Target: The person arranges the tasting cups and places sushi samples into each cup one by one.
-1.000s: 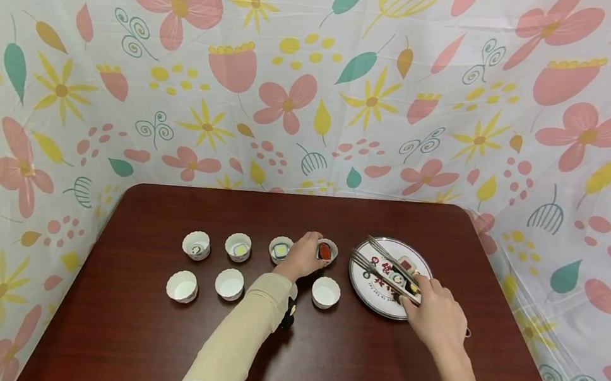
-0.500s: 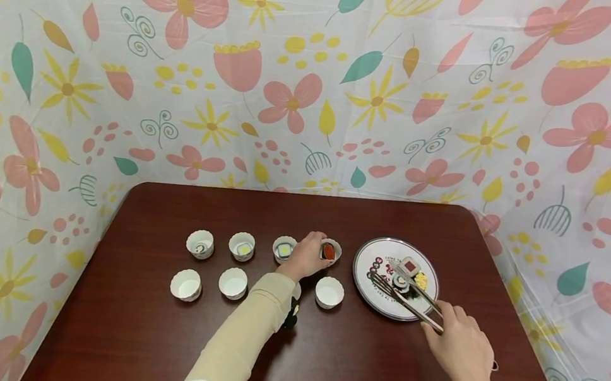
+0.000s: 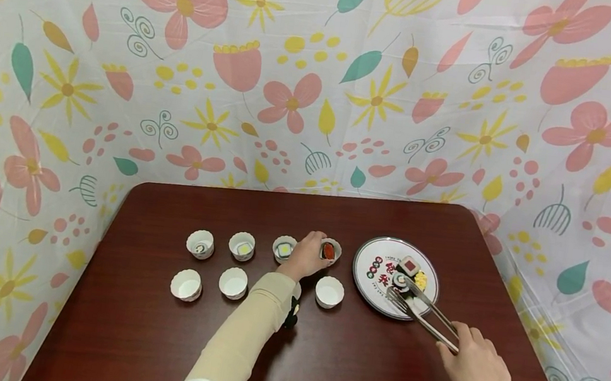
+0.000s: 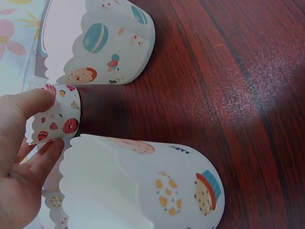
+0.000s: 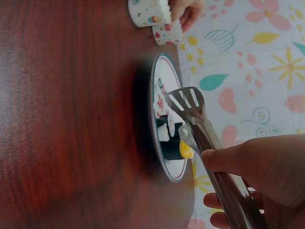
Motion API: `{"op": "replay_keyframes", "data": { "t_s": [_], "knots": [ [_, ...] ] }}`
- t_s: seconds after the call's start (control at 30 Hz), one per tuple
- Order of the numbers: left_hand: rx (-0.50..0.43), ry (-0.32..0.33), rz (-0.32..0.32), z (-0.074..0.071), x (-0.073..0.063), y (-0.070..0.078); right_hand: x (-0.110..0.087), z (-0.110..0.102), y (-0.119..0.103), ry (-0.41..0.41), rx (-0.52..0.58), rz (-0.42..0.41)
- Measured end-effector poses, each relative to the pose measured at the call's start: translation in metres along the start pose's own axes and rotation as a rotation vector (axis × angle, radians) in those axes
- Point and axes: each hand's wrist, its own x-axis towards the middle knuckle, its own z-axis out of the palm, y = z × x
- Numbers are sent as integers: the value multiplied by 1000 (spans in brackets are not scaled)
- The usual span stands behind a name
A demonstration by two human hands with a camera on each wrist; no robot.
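My left hand (image 3: 305, 259) grips the rim of a small white paper baking cup (image 4: 64, 112) in the back row, thumb on one side and fingers on the other. Inside that cup lies a red-topped, dark-wrapped sushi piece (image 3: 328, 251). With my right hand (image 3: 481, 368) I hold metal serving tongs (image 5: 217, 167), their slotted tips spread apart. The tips reach over the round white plate (image 3: 370, 294), close to the front of the sushi. On the plate sit a roll with a red centre (image 3: 408, 265), a round white-and-dark roll (image 3: 400, 281) and a yellow-topped piece (image 3: 420, 281).
Left of the held cup stand paper cups, each with a sushi piece: one cup (image 3: 282, 259), another (image 3: 241, 256) and a third (image 3: 199, 254). Cups in the front row (image 3: 328, 302) include one mostly behind the left forearm. Patterned cloth (image 3: 287, 150) hangs behind the dark wooden table (image 3: 346, 373).
The right hand has drawn the tongs back to the right and toward me, from the plate's left part to the front of the sushi. The left hand stays on its cup.
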Motion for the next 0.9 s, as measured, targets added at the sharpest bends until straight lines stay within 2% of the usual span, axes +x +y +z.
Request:
{"op": "replay_keyframes", "data": {
  "t_s": [0.47,0.7,0.9],
  "knots": [
    [3,-3,0,0,-1,1,-6,6,7,-8,-13,40],
    [3,-12,-12,0,-1,1,-5,9,3,-82,-33,83],
    [-7,-20,-26,-2,-1,3,-6,8,0,-91,-24,99]
  ]
}}
